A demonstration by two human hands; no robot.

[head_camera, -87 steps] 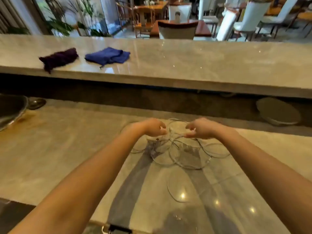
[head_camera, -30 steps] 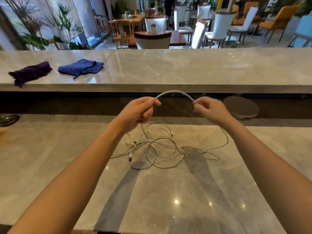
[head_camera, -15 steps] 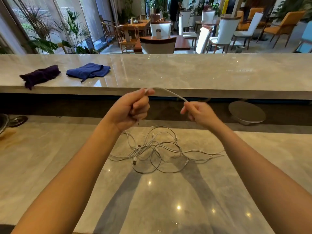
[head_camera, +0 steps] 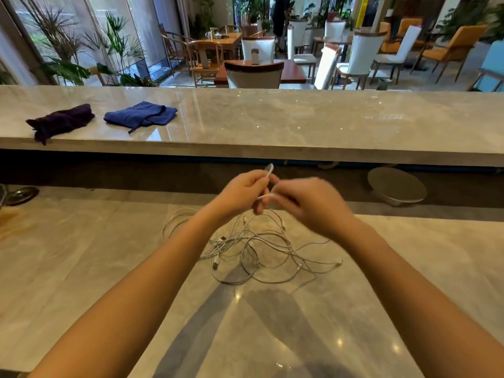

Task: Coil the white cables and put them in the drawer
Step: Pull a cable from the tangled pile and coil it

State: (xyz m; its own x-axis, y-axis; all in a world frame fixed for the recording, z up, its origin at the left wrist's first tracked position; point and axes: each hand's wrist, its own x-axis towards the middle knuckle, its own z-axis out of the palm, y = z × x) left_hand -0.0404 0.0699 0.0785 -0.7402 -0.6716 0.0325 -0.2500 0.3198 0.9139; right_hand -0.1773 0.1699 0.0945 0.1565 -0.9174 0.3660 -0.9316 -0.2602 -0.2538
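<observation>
A tangle of thin white cables (head_camera: 261,249) lies on the marble counter (head_camera: 81,268) in front of me, with several plug ends showing. My left hand (head_camera: 242,192) is raised above the tangle and pinches one white cable, whose short loop sticks up past my fingers. My right hand (head_camera: 308,203), blurred by motion, is right beside the left one and grips the same cable. The cable runs down from my hands into the pile. No drawer is in view.
A higher marble ledge (head_camera: 272,124) runs across behind, carrying a dark purple cloth (head_camera: 61,121) and a folded blue cloth (head_camera: 141,114). A round metal dish (head_camera: 395,186) sits in the gap at right, another metal item (head_camera: 21,195) at far left. Dining chairs stand beyond.
My hands rose from the pile holding a stretch of cable between them, then came together; the right hand has swung in next to the left, folding the cable into a small loop.
</observation>
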